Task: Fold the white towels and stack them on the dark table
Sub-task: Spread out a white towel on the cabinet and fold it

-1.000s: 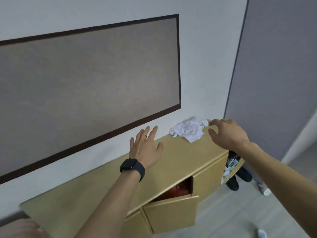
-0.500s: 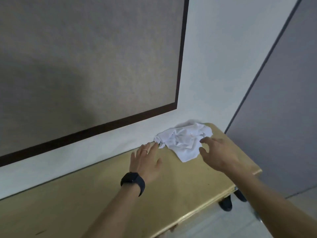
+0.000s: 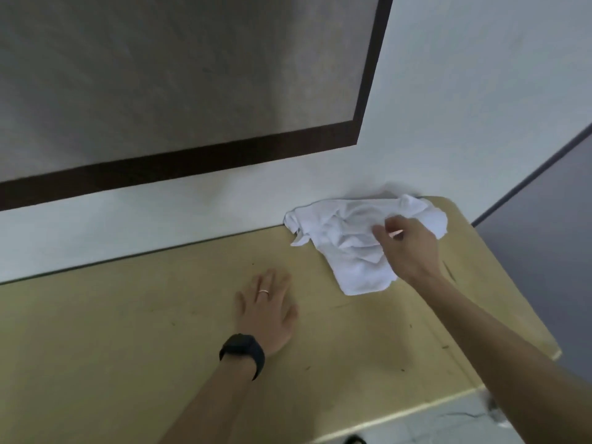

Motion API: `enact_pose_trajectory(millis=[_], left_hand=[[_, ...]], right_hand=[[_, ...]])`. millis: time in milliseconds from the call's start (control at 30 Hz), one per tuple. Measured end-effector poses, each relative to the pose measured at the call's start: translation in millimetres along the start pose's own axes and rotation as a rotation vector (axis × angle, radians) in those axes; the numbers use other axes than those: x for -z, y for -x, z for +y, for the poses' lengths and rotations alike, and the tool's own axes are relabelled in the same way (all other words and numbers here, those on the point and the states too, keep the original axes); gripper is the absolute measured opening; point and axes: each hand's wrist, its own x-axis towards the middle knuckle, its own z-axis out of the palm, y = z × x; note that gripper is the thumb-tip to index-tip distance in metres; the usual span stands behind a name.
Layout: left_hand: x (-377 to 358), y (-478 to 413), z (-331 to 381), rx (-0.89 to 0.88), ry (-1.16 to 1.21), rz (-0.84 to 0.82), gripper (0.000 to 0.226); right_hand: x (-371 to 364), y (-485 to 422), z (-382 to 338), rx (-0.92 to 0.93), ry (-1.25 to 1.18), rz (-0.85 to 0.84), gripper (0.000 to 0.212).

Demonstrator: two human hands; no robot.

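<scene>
One change: right hand [image 3: 410,248] now curled on white towel [image 3: 342,245] (grip unclear); left hand [image 3: 266,312] flat, outspread on cabinet [image 3: 128,331].

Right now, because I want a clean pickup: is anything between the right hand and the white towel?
Nothing visible. The right hand hangs directly over the white towel on the yellow cabinet top; whether it grips yet is unclear.
</scene>
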Motion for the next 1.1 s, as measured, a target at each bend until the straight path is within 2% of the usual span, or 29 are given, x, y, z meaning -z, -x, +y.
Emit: enact_pose_trajectory(millis=[133,233,333,400,433,500,567,600,667,733,767,900,1000,1100], left_hand=[[23,-3,8,0.057,0.087,-0.028,0.065],[68,0,21,-0.016,0.257,0.127,0.066],[131,23,47,-0.111,0.637,0.372,0.052],[184,47,57,-0.189,0.781,0.535,0.048],[205,57,61,-0.222,0.823,0.561,0.051],[263,88,58,-0.282,0.859,0.497,0.066],[313,116,50,-0.360,0.823,0.358,0.072],[332,127,47,-0.388,0.785,0.289,0.067],[364,152,36,-0.412,0.694,0.221,0.047],[387,179,22,-0.409,0.652,0.252,0.019],[396,192,16,-0.408,0.667,0.275,0.014],[425,238,-20,-0.412,0.679,0.352,0.031],[437,261,-50,-0.365,0.531,0.365,0.026],[433,269,-82,-0.284,0.368,0.319,0.022]], right_hand=[[42,-14,-53,0.006,-0.330,0.038,0.026],[75,-16,-103,0.087,-0.446,-0.059,0.027],[102,-7,-149,0.189,-0.410,-0.243,0.023],[120,4,-181,0.256,-0.330,-0.383,0.014],[128,9,-193,0.292,-0.275,-0.438,0.011],[150,27,-230,0.399,-0.172,-0.521,0.007],[174,47,-271,0.465,-0.087,-0.593,0.009],[185,55,-289,0.478,-0.054,-0.628,0.010],[204,76,-326,0.524,0.027,-0.688,0.012],[214,95,-357,0.585,0.112,-0.685,0.011],[216,102,-369,0.616,0.143,-0.653,0.012],[220,136,-412,0.758,0.234,-0.497,0.013],[213,157,-428,0.814,0.294,-0.465,0.010],[197,165,-427,0.838,0.338,-0.360,0.013]])
